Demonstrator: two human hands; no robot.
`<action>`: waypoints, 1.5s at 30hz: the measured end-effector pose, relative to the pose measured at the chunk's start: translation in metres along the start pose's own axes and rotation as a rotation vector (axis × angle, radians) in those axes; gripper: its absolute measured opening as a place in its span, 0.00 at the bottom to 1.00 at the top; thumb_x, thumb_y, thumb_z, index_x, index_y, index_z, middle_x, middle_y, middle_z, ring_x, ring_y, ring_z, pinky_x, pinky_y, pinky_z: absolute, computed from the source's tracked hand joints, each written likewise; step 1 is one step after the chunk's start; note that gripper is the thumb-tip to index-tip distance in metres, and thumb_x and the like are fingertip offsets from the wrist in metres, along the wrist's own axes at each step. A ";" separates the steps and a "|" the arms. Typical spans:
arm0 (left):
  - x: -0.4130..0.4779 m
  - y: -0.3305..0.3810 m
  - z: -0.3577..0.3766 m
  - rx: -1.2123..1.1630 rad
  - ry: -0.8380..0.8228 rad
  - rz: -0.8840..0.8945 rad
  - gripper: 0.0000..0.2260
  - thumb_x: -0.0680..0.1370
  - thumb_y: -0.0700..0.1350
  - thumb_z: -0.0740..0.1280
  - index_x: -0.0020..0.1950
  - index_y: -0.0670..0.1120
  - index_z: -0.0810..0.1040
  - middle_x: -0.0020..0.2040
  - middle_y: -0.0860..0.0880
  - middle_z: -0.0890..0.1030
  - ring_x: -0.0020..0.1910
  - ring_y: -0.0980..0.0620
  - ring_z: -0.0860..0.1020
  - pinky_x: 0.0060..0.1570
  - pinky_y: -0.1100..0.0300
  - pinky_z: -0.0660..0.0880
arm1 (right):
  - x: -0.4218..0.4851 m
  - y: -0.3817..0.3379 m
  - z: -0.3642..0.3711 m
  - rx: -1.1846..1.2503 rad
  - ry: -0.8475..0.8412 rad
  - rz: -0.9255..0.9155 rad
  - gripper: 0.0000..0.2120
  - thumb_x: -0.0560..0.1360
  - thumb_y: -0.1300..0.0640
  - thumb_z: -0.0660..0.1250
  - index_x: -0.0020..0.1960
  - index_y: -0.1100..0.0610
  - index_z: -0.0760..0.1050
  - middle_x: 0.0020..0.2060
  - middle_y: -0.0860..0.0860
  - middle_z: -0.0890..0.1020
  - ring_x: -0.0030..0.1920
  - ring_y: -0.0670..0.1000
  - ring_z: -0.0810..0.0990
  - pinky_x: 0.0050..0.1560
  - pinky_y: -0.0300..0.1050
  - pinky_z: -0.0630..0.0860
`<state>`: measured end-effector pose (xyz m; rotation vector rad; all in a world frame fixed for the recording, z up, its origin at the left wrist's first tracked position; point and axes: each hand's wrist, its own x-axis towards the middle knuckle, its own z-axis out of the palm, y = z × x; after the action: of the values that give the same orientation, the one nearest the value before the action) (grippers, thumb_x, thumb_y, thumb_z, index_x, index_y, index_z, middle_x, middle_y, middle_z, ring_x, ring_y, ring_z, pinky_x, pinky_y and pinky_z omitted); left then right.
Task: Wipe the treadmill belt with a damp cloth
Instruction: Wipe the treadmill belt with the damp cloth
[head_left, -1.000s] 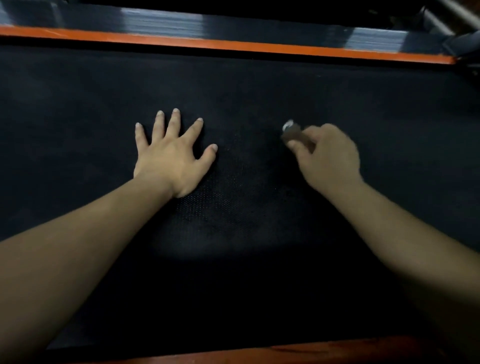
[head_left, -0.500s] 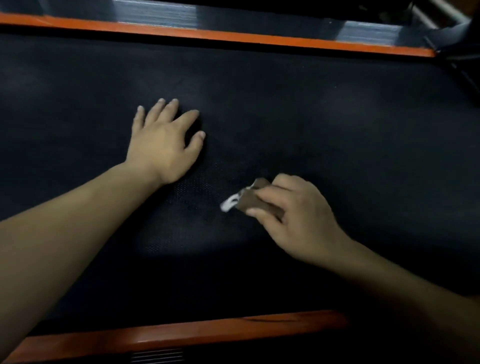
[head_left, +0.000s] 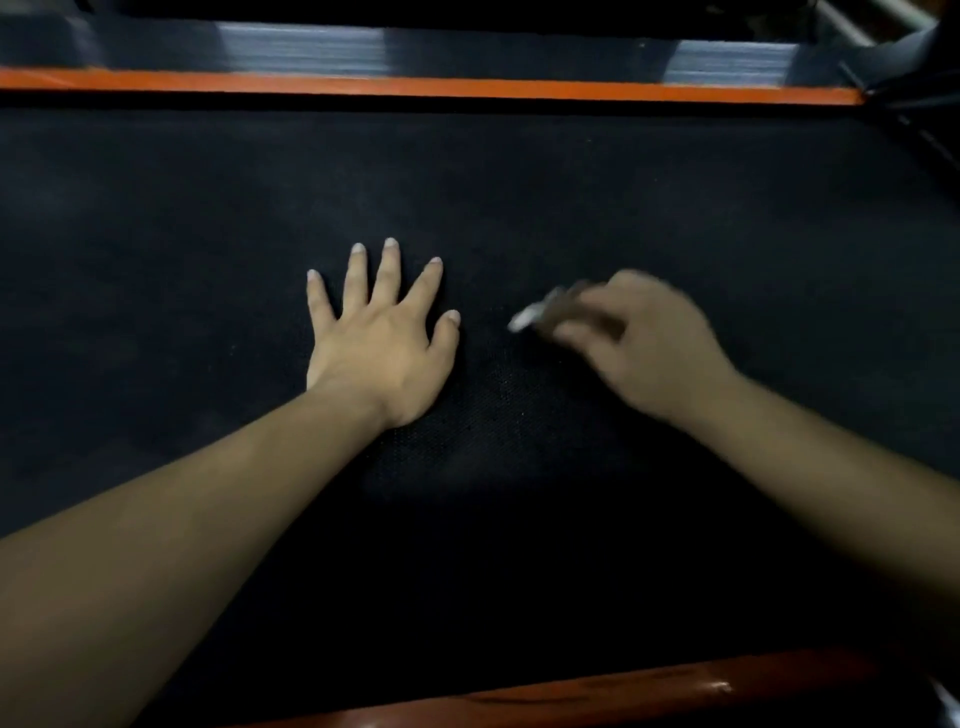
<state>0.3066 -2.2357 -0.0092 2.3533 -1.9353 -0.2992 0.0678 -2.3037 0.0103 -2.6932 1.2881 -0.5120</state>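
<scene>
The black treadmill belt (head_left: 519, 197) fills most of the view. My left hand (head_left: 382, 338) lies flat on it with fingers spread, left of centre. To its right, my right hand (head_left: 644, 343) is motion-blurred and grips a small brown and white cloth (head_left: 550, 312) pressed against the belt. Only the cloth's left end shows past my fingers; the rest is hidden in my grip.
An orange side rail (head_left: 415, 88) runs along the belt's far edge with a dark ribbed footboard (head_left: 311, 49) behind it. A second orange rail (head_left: 623, 691) borders the near edge. Dark frame parts (head_left: 924, 78) stand at the top right.
My right hand has swept the cloth down toward the near rail and back up the belt to beside my left hand. The left hand stayed flat, its fingers spreading again.
</scene>
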 end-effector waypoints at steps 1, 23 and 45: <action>-0.001 0.000 0.000 -0.001 -0.006 -0.004 0.28 0.83 0.63 0.44 0.84 0.59 0.47 0.84 0.48 0.43 0.82 0.45 0.37 0.77 0.35 0.34 | 0.020 0.019 0.000 -0.039 0.047 0.113 0.15 0.77 0.41 0.64 0.52 0.51 0.81 0.40 0.49 0.73 0.43 0.56 0.77 0.44 0.49 0.72; 0.045 0.019 -0.003 -0.004 0.020 0.009 0.32 0.81 0.67 0.43 0.83 0.57 0.48 0.84 0.44 0.42 0.82 0.43 0.36 0.78 0.37 0.35 | 0.124 0.057 0.016 -0.008 0.073 0.180 0.13 0.77 0.43 0.66 0.53 0.51 0.81 0.42 0.49 0.75 0.47 0.57 0.78 0.44 0.46 0.69; 0.045 0.017 0.000 0.002 0.040 0.088 0.33 0.79 0.69 0.41 0.83 0.60 0.46 0.84 0.48 0.42 0.82 0.46 0.36 0.79 0.41 0.36 | 0.197 0.097 0.019 0.019 0.088 0.404 0.15 0.76 0.40 0.66 0.54 0.49 0.80 0.47 0.52 0.81 0.50 0.57 0.78 0.48 0.48 0.72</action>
<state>0.2988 -2.2830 -0.0110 2.2495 -2.0143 -0.2428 0.1180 -2.5184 0.0183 -2.3222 1.7795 -0.5888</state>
